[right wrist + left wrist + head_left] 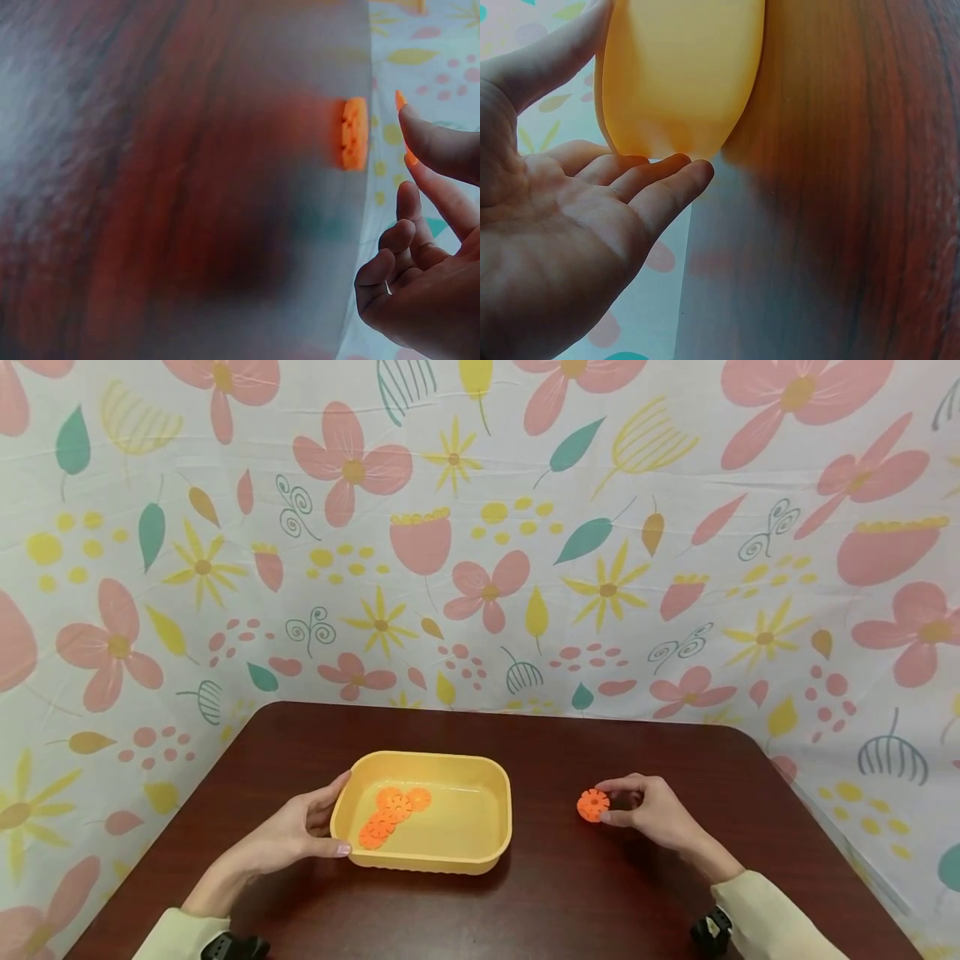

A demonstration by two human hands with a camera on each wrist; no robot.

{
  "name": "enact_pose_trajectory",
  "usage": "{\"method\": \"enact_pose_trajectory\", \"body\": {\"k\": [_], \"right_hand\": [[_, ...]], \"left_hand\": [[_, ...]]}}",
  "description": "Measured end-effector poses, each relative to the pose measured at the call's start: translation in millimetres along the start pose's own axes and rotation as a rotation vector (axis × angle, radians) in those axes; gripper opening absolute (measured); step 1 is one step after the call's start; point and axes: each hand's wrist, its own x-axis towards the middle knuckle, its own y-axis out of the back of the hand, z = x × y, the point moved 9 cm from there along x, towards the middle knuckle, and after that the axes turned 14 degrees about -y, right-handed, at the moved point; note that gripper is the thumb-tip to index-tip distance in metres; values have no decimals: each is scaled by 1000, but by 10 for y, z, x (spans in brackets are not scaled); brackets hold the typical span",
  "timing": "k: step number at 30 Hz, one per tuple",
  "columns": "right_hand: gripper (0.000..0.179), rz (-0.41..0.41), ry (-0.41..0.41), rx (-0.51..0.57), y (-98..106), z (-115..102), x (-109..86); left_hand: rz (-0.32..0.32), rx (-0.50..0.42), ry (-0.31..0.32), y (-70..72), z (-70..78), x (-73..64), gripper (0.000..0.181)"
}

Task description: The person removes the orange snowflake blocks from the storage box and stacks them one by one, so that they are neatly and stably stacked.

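A yellow plastic tub [472, 810] sits on the left half of the table, with several flat orange notched discs [397, 807] lying in its left part. My left hand [281, 835] holds the tub's left end, thumb at the near corner and fingers at the far one. To the right of the tub, my right hand [648, 810] pinches a thin orange disc [400, 98] between thumb and index finger. In the right wrist view a short stack of orange discs [354, 133] stands on the table beside that disc; the other fingers of this hand are curled.
The dark brown wooden table [555, 902] has rounded far corners. Behind it and at both sides hangs a white cloth [480, 460] printed with flowers and leaves. A dark band with a device [711, 932] circles the right wrist.
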Motion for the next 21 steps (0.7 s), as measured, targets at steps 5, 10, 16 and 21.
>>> {"method": "enact_pose_trajectory", "body": {"k": [5,10,16,21], "right_hand": [[42,-16,-51,11,-13,122,5],[42,-21,-72,-7,-18,205,14],[42,-28,-58,-10,-23,197,25],[42,-33,-17,-3,-42,144,25]], "left_hand": [[-2,0,-4,-5,-2,1,103],[-3,7,-1,-8,-6,3,104],[-7,2,-5,-8,-3,8,105],[-4,0,-1,-10,-10,12,105]]}}
